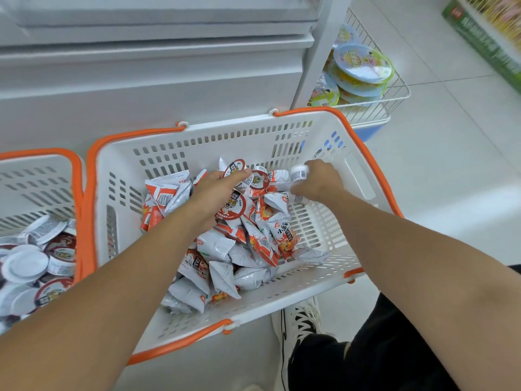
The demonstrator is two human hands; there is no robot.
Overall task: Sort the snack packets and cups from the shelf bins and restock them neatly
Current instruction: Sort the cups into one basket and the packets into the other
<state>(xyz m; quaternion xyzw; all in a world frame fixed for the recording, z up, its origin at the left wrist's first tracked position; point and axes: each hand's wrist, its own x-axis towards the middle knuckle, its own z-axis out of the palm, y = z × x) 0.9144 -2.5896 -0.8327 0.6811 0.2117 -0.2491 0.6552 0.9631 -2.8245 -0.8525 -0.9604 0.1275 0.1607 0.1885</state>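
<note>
- While both forearms reach down from the lower edge of the head view, the white basket [282, 294] with orange handles stands on the floor against a white cabinet [158, 88].
- Snack packets [253, 244], white and orange, lie heaped in the middle of this basket, running from its far wall toward its near wall; the slotted bottom on its right side shows bare.
- Cups [258, 179] with round red-and-white lids lie among the packets at the far end of the heap.
- Left hand [217, 193]: fingers curled, gripping lidded cups; one lid [234, 168] shows above the thumb and another lid [232, 206] shows below the palm.
- Right hand [318, 179]: fingers curled round a small white cup [298, 173] near the far right corner of the basket; the hand is blurred, so the grasp below the knuckles cannot be told.
- Second basket [42, 176], of the same kind, stands just to the left, its orange handle touching that of the first.
- Sorted cups [33, 266] fill its bottom, some lid up, some showing a plain white base.
- Wire bin [394, 91], at the upper right beside the cabinet's upright, holds large bowls [362, 63] with pale blue and yellow lids, stacked at a slant.
- Green carton [485, 43] lies at the upper right corner on the tiled floor.
- White shoe [293, 328] and dark trouser leg [394, 348] show at the lower right, beside the basket's near corner.
</note>
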